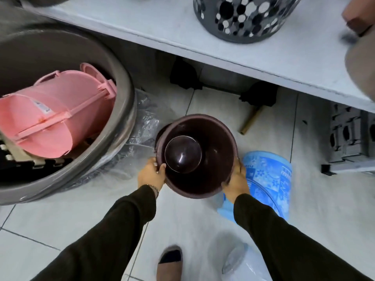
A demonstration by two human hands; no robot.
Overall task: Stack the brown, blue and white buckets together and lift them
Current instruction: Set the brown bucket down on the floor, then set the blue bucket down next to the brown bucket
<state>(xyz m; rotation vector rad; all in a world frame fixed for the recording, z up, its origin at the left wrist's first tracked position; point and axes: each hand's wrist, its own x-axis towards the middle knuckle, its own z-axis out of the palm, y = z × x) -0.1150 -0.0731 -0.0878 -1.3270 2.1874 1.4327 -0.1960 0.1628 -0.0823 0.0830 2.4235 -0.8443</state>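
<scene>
Brown bucket (199, 157) is held over the tiled floor (81, 230), left hand (151, 174) and right hand (236, 179) clamped on opposite sides of its rim. Judging by this, stacking has only begun: it next needs nesting with the blue bucket (267, 179) lying tipped just right of it (no white bucket is clearly identifiable). Left, a grey tub (121, 122) holding a pink bucket (60, 114) crowds the space; a shelf (182, 37) overhangs beyond.

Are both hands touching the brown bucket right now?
Touching. The head view shows the left hand gripping the rim of the brown bucket with fingers curled over its edge, and the right hand pressed against the opposite side.
</scene>
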